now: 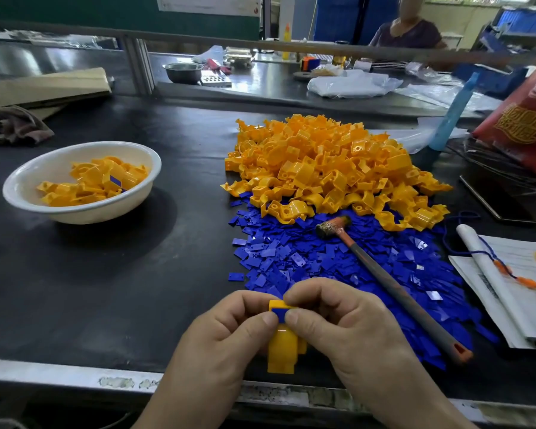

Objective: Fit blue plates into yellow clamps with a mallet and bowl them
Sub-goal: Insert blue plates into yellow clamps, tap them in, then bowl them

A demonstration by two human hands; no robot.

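Near the table's front edge my left hand [229,329] and my right hand [331,320] together hold one yellow clamp [283,345]. A blue plate [279,313] sits at the clamp's top end, pinched between both thumbs and fingers. A big heap of yellow clamps [331,168] lies at the middle right, with a spread of loose blue plates [338,267] in front of it. The mallet [393,283] lies on the blue plates, head toward the heap, handle pointing to the front right. At the left stands a white bowl [28,193] holding several yellow clamps with blue plates.
Papers with a rolled sheet and a pen [508,283] lie at the right edge. A wire basket with a red bag [520,125] stands at the far right. Cardboard and a rag [16,125] lie far left. A person sits at the bench behind.
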